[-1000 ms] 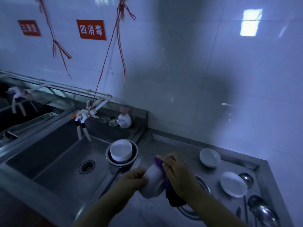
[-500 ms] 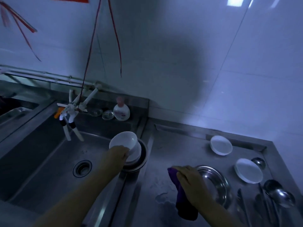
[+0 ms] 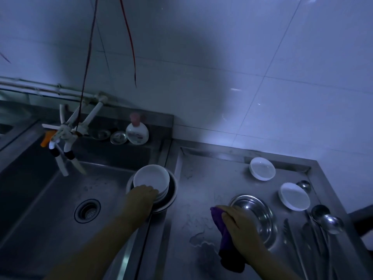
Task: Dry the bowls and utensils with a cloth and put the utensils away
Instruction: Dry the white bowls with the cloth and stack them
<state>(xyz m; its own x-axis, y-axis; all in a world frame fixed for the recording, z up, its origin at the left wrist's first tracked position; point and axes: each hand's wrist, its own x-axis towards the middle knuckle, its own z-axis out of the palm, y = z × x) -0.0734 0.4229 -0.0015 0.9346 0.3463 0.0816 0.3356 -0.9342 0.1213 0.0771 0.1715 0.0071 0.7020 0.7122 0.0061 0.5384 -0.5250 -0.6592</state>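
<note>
**Left hand at the bowl stack, cloth waiting on the right**

At the left, a sink basin [image 3: 50, 199] is seen, and at its right corner a metal basin [image 3: 173, 190] in which a stack of white bowls [image 3: 151, 177] is nested. The left hand [image 3: 141, 201] is laid on the near rim of the stack, its fingers curled over the edge; whether a bowl is truly clamped or only touched cannot be told. The top bowl is shown mouth-up, glossy and plain white.

Further right, on the wet steel counter [image 3: 201, 178], a purple cloth [image 3: 224, 235] is pinched under the curled fingers of the right hand [image 3: 240, 227], just beside a steel bowl [image 3: 256, 215]. The stack lies up and to the left of the cloth, so any bowl lifted must be carried rightward to meet it; the left hand is plainly the nearer.

Beyond, 2 white bowls [image 3: 262, 168] [image 3: 294, 196] are set apart on the counter, and ladles and utensils [image 3: 323, 223] are laid with handles towards the viewer.
</note>
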